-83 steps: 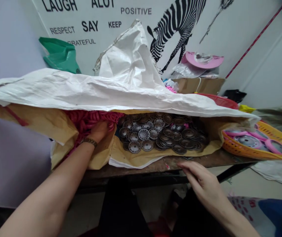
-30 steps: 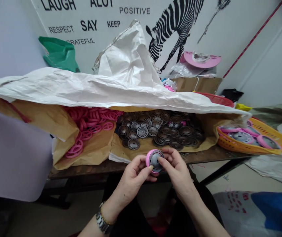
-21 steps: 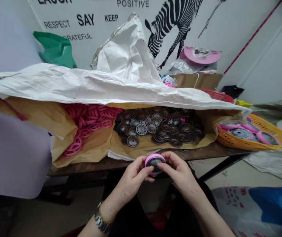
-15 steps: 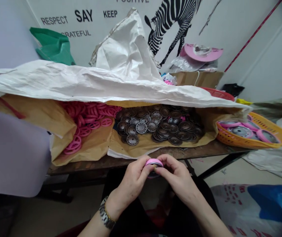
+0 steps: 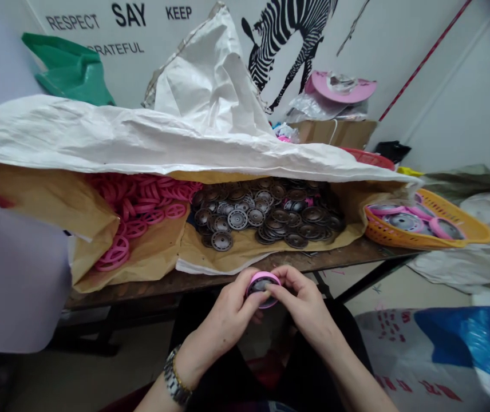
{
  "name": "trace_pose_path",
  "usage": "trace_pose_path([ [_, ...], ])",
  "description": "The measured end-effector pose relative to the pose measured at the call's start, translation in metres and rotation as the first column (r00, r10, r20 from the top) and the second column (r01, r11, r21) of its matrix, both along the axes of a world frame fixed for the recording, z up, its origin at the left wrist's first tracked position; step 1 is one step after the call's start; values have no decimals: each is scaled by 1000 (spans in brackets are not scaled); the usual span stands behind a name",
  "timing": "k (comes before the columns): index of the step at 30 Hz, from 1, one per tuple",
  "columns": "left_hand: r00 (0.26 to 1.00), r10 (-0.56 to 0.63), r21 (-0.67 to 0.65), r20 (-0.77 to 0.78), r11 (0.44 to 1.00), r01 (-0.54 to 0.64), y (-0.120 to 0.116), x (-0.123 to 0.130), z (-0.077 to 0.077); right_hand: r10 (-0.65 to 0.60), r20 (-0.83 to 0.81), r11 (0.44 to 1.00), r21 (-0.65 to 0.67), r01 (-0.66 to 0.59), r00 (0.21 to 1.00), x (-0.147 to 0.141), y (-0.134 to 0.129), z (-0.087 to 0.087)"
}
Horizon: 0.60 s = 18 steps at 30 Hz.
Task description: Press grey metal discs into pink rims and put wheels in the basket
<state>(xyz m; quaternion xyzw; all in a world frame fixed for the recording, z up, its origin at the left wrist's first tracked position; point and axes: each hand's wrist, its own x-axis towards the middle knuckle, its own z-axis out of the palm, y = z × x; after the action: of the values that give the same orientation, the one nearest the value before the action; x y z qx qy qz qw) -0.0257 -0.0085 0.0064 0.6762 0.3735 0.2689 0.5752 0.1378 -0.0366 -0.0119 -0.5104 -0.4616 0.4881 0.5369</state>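
Between both hands, just in front of the table edge, is a small toy wheel (image 5: 264, 278): a grey slotted disc inside a pink ring. My left hand (image 5: 233, 303), with a metal watch on its wrist, grips the wheel's left side, thumb across the disc. The right side is pinched by my right hand (image 5: 300, 294), whose thumb also presses on the disc. Behind the hands, a pile of loose grey discs (image 5: 266, 214) lies on brown paper in an opened sack. Left of it are many pink spoked rings (image 5: 142, 209).
An orange basket (image 5: 470, 226) of pink-rimmed wheels stands at the table's right end. The white sack edge (image 5: 133, 143) rises along the back. A pale panel (image 5: 13, 274) juts in at left. A blue and white bag (image 5: 438, 343) is at lower right.
The wheel has tilted in my hands, so its grey disc face now shows more. Both hands keep their hold. The whole view has shifted slightly.
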Motion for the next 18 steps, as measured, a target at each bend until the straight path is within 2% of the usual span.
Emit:
trace_pose_path([
  [5,1000,27,-19,-9,999,-27,-2,1,-12,48,-34,999,-16,-48,998,7,-9,-2],
  [7,998,50,-15,34,999,-50,-3,4,-17,55,21,998,-14,-54,998,10,-15,-3],
  [11,999,15,-9,49,1000,-14,-6,19,-24,-35,162,999,12,34,986,17,-29,-3],
  [13,1000,-23,77,-8,997,24,-7,27,-24,-80,190,997,12,79,979,28,-34,-2],
  [15,997,-25,224,-70,974,41,-7,30,-23,-176,228,984,34,173,958,50,-36,1],
  [18,996,26,432,-81,902,12,-4,23,-16,-411,323,912,137,388,853,111,-33,14],
])
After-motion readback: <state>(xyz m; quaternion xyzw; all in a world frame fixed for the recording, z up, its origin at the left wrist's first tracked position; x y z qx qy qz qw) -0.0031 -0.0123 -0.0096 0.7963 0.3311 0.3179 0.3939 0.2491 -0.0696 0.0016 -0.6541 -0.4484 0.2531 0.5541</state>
